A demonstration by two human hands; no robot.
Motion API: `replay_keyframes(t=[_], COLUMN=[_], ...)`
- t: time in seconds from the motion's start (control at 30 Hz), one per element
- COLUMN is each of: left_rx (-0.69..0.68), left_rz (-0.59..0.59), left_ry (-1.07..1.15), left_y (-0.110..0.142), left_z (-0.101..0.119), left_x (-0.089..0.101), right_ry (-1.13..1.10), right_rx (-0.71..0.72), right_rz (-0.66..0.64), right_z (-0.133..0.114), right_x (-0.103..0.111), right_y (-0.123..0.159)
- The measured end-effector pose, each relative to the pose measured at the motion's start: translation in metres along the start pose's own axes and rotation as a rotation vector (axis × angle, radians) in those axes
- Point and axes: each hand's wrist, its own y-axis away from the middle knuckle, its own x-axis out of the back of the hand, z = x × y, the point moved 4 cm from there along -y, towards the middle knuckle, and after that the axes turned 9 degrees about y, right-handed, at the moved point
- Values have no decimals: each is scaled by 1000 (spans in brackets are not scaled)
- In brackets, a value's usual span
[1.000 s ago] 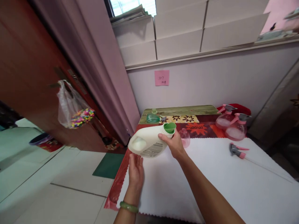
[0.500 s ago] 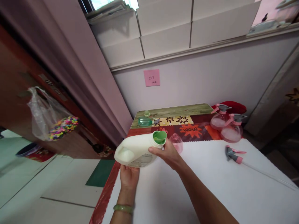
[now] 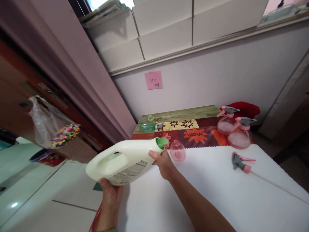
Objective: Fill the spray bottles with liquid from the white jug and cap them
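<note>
Over the left side of the scalloped white cloth [image 3: 154,203], a tilted cream plastic jug [image 3: 136,153] has its base clasped by the left hand [image 3: 111,190], its neck by the right hand [image 3: 165,165], presumably sharing the weight.

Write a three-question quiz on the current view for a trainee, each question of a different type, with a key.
1. Who grips the jug near its mouth? A) left B) right C) neither
2. True or false: a loose spray head lies on the white cover.
3. How many pink bottles have a sprayer fitted?

Key:
1. B, the right hand.
2. True.
3. Two.
</note>
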Motion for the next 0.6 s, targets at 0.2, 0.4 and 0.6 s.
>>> replay_keyframes(t=[0.2,0.4,0.6], left_rx=[-39,-133,-187], left_rz=[69,61,81], left_ry=[-124,-164,-187], left_y=[6,6,0], left_z=[15,15,14], left_x=[-7,-15,-17], right_ry=[-82,-126,-51], right_rx=[-60,-1,52], right_rz=[59,198,325], right_z=[15,20,16], right_x=[8,11,12], right_y=[-3,-5,-1])
